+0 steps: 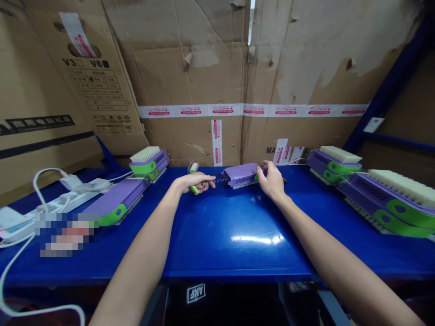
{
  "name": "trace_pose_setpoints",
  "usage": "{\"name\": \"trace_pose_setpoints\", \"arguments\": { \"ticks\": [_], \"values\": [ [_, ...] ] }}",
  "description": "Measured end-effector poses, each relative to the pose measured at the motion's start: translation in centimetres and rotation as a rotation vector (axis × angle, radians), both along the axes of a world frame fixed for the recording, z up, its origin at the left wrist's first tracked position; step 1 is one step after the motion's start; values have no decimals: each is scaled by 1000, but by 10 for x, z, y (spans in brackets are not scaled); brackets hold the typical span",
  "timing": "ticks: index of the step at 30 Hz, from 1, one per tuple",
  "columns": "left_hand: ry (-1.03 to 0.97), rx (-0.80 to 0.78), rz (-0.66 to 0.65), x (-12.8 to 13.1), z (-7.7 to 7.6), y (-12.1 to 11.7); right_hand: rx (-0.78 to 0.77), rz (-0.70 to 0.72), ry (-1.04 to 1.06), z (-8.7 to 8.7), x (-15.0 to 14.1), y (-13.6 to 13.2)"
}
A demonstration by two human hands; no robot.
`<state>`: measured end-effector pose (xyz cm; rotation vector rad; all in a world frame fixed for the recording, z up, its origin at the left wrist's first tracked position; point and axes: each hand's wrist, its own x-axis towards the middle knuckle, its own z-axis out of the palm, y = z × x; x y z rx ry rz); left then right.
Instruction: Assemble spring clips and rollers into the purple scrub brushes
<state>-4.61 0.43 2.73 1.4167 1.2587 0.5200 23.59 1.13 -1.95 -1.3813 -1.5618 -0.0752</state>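
Note:
At the middle of the blue table (pixel 238 244), my right hand (pixel 273 181) grips the right end of a purple brush block (pixel 242 173), with pale bristles along its underside. My left hand (pixel 200 182) is closed around the left end of a dark spring-like coil (pixel 221 179), which reaches to the block's left end. A bright green piece (pixel 194 189) shows below the left fingers; how it joins the coil is hidden. Just behind that hand stands a small pale item (pixel 193 167), too small to name. A dark tip pokes out right of my right hand.
Purple-and-green brush blocks lie at left (pixel 115 199), back left (pixel 147 164), back right (pixel 335 165) and right (pixel 401 199), several stacked in pairs. A white power strip (pixel 68 203) with cables runs along the left. Taped cardboard (pixel 190 81) walls the back.

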Motion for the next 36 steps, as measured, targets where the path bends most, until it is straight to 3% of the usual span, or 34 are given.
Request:
{"name": "trace_pose_setpoints", "arguments": {
  "ticks": [5,12,18,25,36],
  "values": [
    [-16,103,46,9,2,-3,-36,39,-18,-1,-2,0],
    [-56,193,-108,15,1,-2,-27,53,-18,-1,-1,0],
    [-30,335,-33,15,-10,7,-11,120,-8,-3,-4,1],
    [-147,234,0,5,-7,5,-14,142,17,-4,-4,1],
    [-403,229,212,3,-14,11,-83,206,64,-3,-1,5]
  ]
}}
